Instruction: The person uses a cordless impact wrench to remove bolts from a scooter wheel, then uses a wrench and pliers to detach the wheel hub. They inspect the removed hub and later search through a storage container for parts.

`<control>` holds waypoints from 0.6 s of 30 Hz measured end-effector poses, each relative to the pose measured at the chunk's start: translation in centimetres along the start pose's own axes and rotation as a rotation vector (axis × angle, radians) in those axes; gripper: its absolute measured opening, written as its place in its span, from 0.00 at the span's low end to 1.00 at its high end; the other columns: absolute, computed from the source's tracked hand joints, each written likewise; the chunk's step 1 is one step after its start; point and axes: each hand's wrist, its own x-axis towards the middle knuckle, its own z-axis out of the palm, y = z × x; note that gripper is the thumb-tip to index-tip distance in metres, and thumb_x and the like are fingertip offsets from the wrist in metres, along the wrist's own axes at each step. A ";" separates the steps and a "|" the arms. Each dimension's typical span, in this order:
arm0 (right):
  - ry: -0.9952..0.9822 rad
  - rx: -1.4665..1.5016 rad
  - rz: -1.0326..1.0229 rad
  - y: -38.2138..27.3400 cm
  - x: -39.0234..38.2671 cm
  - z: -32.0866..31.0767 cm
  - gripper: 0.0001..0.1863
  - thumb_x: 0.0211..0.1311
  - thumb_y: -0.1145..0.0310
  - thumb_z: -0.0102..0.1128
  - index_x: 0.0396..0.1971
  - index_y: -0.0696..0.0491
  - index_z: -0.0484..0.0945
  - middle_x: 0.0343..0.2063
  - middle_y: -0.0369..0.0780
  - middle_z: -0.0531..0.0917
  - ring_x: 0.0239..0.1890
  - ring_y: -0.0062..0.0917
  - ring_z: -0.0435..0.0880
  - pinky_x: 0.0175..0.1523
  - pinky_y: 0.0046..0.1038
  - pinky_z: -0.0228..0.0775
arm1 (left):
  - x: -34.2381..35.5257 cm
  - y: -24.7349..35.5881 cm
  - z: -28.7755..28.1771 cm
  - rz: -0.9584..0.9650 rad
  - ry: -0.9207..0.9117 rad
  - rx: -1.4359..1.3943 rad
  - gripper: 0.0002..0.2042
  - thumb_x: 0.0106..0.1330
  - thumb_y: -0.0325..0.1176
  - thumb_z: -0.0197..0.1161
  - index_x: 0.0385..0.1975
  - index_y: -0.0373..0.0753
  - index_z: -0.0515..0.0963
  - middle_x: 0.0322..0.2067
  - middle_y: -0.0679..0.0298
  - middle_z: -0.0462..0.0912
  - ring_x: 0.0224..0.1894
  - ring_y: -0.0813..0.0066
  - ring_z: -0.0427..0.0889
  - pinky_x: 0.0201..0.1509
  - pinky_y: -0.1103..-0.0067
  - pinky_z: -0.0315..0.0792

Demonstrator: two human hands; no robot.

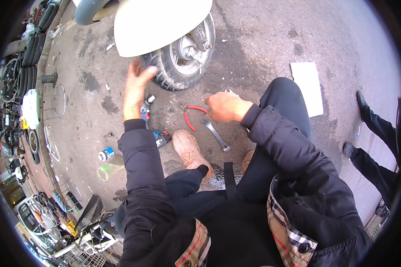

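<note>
I find the wheel (183, 65) under the cream fender (158, 24), left hand (136, 84) spread by the wheel's left edge. Right hand (226, 107) sits curled nearside of the wheel, its hold indeterminable; pavement (258, 49) gives room rightward.

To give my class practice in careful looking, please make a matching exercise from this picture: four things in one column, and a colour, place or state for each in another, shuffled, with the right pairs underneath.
Column one
1. Pliers
2. Sheet
3. Can
4. Left hand

Column two
A. Blue and white, left of the person's left sleeve
B. Open, beside the tyre
C. Red-handled, on the ground between the two hands
D. White, on the ground to the right of the person's right knee

Pairs: 1-C, 2-D, 3-A, 4-B
</note>
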 end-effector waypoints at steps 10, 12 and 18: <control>-0.072 -0.045 0.017 0.9 -0.5 0.2 0.18 0.62 0.58 0.66 0.40 0.59 0.84 0.37 0.54 0.87 0.46 0.49 0.87 0.51 0.46 0.79 | 1.7 0.4 0.4 0.106 0.002 0.126 0.41 0.48 0.31 0.84 0.64 0.29 0.70 0.55 0.54 0.83 0.56 0.64 0.82 0.64 0.72 0.73; -0.027 -0.016 0.025 1.4 -0.9 0.2 0.17 0.60 0.60 0.64 0.38 0.60 0.85 0.37 0.54 0.88 0.45 0.49 0.88 0.50 0.45 0.80 | 2.9 0.2 -0.7 0.018 -0.039 0.114 0.42 0.48 0.29 0.83 0.66 0.29 0.69 0.57 0.55 0.82 0.57 0.65 0.81 0.67 0.72 0.70; 0.025 -0.016 0.043 2.3 -1.5 -0.1 0.14 0.56 0.66 0.62 0.36 0.61 0.88 0.36 0.55 0.88 0.42 0.49 0.90 0.47 0.44 0.82 | 5.6 1.0 -2.8 -0.095 -0.202 0.152 0.49 0.53 0.25 0.80 0.74 0.30 0.56 0.69 0.55 0.68 0.67 0.64 0.71 0.73 0.69 0.65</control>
